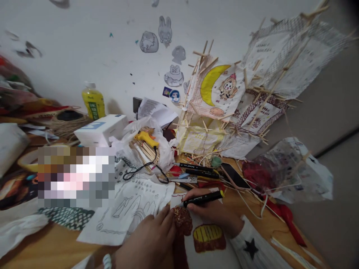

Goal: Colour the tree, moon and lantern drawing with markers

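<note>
My right hand (206, 211) is closed around a black marker pen (202, 198) with a yellow end. The pen's tip points left, close to a brown, speckled patch of a drawing (183, 220). Below it on the same white sheet (202, 259) is a yellow shape with stripes and a brown border (209, 237). My left hand (150, 237) rests flat, fingers stretched out, its fingertips at the left edge of the brown patch. Beside it lies another white sheet (112, 224) with an outline drawing and handwriting.
Several markers (202, 171), scissors (187, 179) and a phone (234, 175) lie behind my right hand. A yellow glue gun (147, 138) sits on a plastic bag of sticks. Stick-framed paper panels (221, 89) stand at the right. A box (101, 129), bottle (93, 101) and twine (67, 125) are back left.
</note>
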The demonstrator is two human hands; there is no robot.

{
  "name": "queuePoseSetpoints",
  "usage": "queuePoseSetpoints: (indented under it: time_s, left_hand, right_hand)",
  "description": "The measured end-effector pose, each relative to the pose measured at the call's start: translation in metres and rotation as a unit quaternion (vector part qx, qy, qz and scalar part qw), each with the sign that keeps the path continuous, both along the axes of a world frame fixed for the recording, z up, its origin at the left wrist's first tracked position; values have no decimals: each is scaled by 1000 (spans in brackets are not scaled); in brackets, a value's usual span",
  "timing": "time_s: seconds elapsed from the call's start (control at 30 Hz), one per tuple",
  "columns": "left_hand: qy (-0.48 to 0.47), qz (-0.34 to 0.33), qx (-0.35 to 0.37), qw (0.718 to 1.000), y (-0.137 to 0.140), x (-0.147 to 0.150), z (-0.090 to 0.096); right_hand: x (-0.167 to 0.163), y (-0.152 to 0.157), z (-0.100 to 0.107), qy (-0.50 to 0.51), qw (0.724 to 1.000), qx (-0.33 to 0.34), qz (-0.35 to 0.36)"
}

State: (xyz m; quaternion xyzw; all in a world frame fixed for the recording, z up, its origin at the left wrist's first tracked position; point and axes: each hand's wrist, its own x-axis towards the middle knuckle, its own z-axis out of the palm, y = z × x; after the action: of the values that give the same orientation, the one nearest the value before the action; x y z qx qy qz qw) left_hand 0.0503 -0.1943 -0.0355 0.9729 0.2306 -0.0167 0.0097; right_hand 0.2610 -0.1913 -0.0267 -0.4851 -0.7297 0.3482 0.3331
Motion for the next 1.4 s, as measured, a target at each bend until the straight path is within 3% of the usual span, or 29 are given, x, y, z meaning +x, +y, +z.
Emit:
queuePoseSetpoints:
  time_s: [0.27, 0.67, 1.4]
  left_hand:
    - [10, 0, -22, 1000, 1, 1, 5]
    - [38, -9, 2, 999, -2, 2, 11]
    - [32, -21, -3, 999, -1, 0, 9]
  right_hand:
    - [-1, 1, 0, -1, 1000, -4, -1]
    - [0, 0, 1, -8, 1000, 3, -15]
    - [2, 1, -4, 15, 1000, 4, -1]
